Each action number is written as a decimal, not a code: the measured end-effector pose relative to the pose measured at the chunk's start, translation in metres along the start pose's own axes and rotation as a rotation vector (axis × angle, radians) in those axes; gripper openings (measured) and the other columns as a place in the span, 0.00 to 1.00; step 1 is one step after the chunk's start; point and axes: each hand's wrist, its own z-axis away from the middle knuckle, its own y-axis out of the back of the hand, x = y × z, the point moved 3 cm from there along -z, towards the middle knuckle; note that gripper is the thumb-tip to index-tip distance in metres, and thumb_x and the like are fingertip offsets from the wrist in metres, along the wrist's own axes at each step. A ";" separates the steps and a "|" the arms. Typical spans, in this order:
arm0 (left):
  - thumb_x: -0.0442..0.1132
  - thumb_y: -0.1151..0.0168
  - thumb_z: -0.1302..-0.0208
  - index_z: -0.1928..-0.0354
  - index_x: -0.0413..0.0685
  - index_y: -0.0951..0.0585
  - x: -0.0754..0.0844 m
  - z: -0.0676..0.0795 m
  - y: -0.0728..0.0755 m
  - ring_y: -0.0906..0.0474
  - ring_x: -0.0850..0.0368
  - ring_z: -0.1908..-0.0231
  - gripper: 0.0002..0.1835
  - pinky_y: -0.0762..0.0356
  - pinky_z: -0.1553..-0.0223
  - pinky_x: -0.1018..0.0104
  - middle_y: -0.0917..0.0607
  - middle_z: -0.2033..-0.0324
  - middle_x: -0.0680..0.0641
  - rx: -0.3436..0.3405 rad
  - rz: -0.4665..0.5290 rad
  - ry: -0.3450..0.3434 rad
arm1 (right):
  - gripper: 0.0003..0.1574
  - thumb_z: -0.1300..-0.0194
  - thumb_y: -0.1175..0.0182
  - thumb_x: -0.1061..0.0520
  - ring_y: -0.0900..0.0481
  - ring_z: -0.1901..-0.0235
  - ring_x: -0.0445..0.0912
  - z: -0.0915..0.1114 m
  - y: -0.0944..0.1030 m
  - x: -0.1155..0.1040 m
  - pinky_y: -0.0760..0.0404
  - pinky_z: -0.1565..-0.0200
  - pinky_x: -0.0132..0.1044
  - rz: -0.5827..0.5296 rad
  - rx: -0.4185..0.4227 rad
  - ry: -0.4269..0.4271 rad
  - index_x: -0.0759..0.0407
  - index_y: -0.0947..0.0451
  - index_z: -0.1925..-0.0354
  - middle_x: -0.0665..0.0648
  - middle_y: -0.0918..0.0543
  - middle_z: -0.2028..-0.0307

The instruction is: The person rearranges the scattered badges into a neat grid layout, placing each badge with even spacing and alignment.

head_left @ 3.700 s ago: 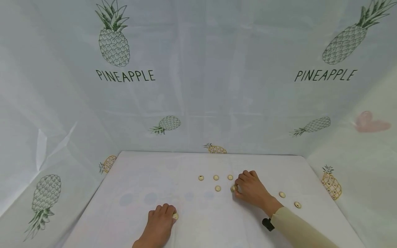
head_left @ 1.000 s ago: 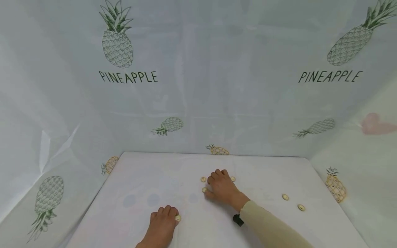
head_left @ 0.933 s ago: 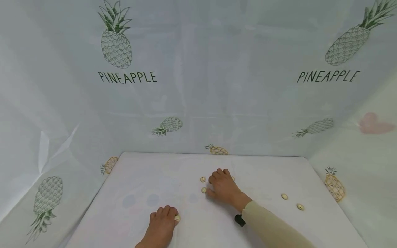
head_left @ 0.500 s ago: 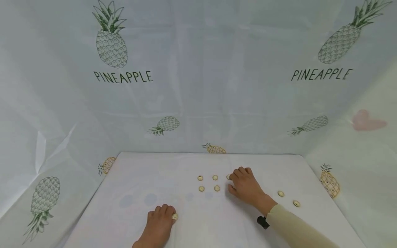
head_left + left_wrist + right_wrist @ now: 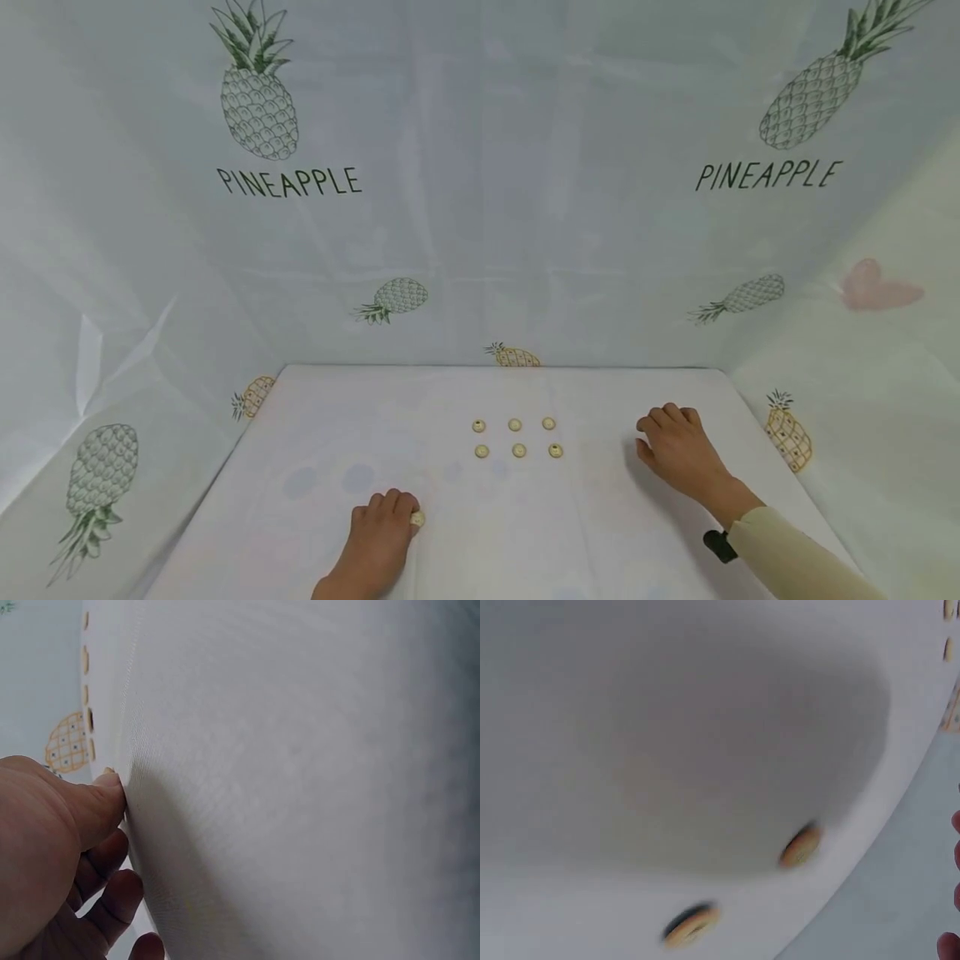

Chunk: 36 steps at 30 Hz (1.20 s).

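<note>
my left hand (image 5: pixel 377 537) rested on the near left part of the white table (image 5: pixel 487 542), pinching a small pale yellow disc (image 5: pixel 417 518) at its right side. my right hand (image 5: pixel 678 450) hovered over the table's right side, its fingers loosely bent and the thumb parted from them by a modest gap. two loose discs (image 5: pixel 801 846) lay on the table near it, blurred in the right wrist view. between my hands, farther off, six discs lay flat and apart in two rows of three: the far row (image 5: pixel 514 424) and the near row (image 5: pixel 519 451). the far row's left disc and the near row's right one showed dark spots. a pale sheet (image 5: pixel 487 183) printed with pineapples hung along the table's far side.
</note>
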 end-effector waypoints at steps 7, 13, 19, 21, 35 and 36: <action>0.44 0.27 0.33 0.55 0.50 0.22 -0.002 -0.001 0.001 0.30 0.54 0.62 0.13 0.29 0.62 0.51 0.24 0.62 0.53 0.010 -0.012 0.009 | 0.21 0.50 0.22 0.59 0.27 0.61 0.54 0.028 0.011 0.027 0.30 0.55 0.58 -0.019 -0.092 -0.038 0.61 0.18 0.58 0.55 0.19 0.63; 0.44 0.27 0.33 0.55 0.51 0.22 -0.002 0.000 0.000 0.29 0.55 0.62 0.13 0.29 0.63 0.50 0.24 0.63 0.53 0.015 -0.008 0.012 | 0.21 0.47 0.20 0.57 0.26 0.58 0.52 0.044 0.007 0.032 0.28 0.53 0.57 -0.027 -0.190 -0.067 0.58 0.16 0.56 0.53 0.18 0.61; 0.44 0.27 0.33 0.56 0.51 0.22 0.000 0.001 -0.001 0.29 0.56 0.63 0.13 0.29 0.64 0.52 0.25 0.64 0.54 0.019 -0.001 0.006 | 0.16 0.46 0.21 0.60 0.25 0.60 0.49 0.054 -0.001 0.033 0.28 0.57 0.52 -0.043 -0.182 -0.073 0.53 0.15 0.60 0.49 0.18 0.63; 0.44 0.27 0.33 0.56 0.51 0.22 0.000 0.001 -0.002 0.29 0.56 0.63 0.12 0.29 0.63 0.52 0.25 0.64 0.54 0.010 0.002 0.013 | 0.13 0.45 0.21 0.59 0.26 0.62 0.48 0.055 -0.003 0.033 0.30 0.60 0.49 -0.041 -0.168 -0.074 0.52 0.16 0.63 0.47 0.19 0.65; 0.44 0.28 0.32 0.55 0.51 0.22 0.001 -0.002 -0.002 0.30 0.55 0.63 0.12 0.27 0.62 0.49 0.25 0.63 0.54 -0.010 0.007 0.016 | 0.15 0.48 0.23 0.64 0.26 0.60 0.51 0.055 0.003 0.038 0.29 0.55 0.56 -0.008 -0.160 -0.074 0.55 0.17 0.62 0.51 0.18 0.63; 0.44 0.28 0.32 0.55 0.51 0.22 0.001 -0.003 -0.003 0.30 0.55 0.63 0.12 0.27 0.61 0.49 0.25 0.63 0.54 -0.012 0.008 0.016 | 0.16 0.48 0.23 0.64 0.26 0.60 0.51 0.056 0.003 0.037 0.28 0.55 0.55 -0.015 -0.167 -0.068 0.55 0.16 0.61 0.50 0.18 0.63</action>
